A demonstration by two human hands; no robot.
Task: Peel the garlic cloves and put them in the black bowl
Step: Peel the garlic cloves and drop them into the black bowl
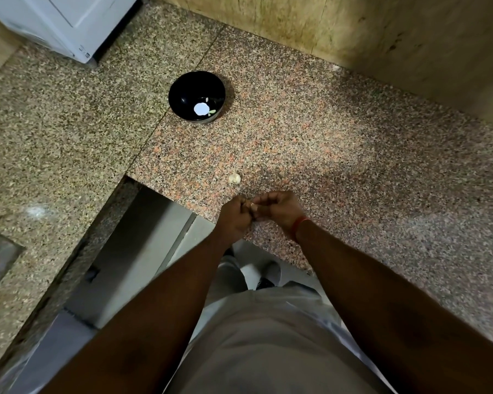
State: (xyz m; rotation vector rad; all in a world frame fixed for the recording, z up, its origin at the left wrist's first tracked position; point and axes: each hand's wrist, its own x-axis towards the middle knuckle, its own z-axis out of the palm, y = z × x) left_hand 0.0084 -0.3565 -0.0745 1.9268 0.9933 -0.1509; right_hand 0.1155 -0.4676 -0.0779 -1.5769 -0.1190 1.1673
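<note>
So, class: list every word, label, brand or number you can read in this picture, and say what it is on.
None can be read.
White appliance: a small dark mark near its lower corner, too small and blurred to read.
Black bowl: no lettering; the white patch inside shows no writing.

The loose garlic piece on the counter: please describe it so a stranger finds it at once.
Start at the black bowl on the speckled granite counter and come toward the person. The garlic piece lies alone just beyond the two hands. It is the only pale, whitish lump on the bare stone.
</note>
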